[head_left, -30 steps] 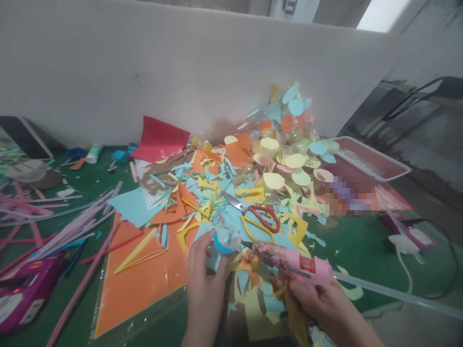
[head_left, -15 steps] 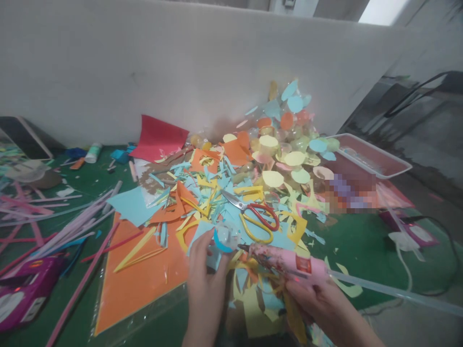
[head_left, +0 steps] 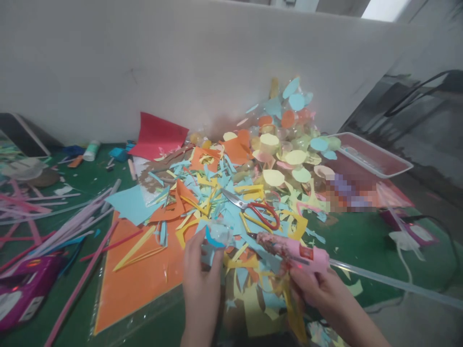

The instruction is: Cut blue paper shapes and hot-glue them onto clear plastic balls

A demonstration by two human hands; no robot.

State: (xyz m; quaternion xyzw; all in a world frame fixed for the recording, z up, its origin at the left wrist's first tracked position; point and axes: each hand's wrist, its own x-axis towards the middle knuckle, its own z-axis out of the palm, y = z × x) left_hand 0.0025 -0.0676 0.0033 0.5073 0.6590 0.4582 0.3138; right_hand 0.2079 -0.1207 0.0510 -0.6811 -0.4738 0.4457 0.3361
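Between the thumb and fingers of my left hand (head_left: 201,274) is a small clear plastic piece (head_left: 221,233) with a blue paper edge. My right hand (head_left: 318,291) is wrapped round the handle of a pink glue gun (head_left: 294,250), whose long clear glue stick (head_left: 390,283) sticks out at the back. The gun's dark tip points left, a short gap away from the clear piece. Just beyond lie scissors (head_left: 265,214) with red and yellow handles, on a heap of cut paper scraps (head_left: 213,193).
Orange sheets (head_left: 141,274) in a clear sleeve lie left of my hands, beside pink sticks (head_left: 79,224) and a purple device (head_left: 31,284). Paper-topped clear domes (head_left: 289,144) are piled at the back near a white-rimmed tray (head_left: 407,168). A red sheet (head_left: 159,136) leans behind.
The glue gun's tip has drawn back from the clear piece, up and to the right. My left hand has shifted slightly left with the piece and tilted it.
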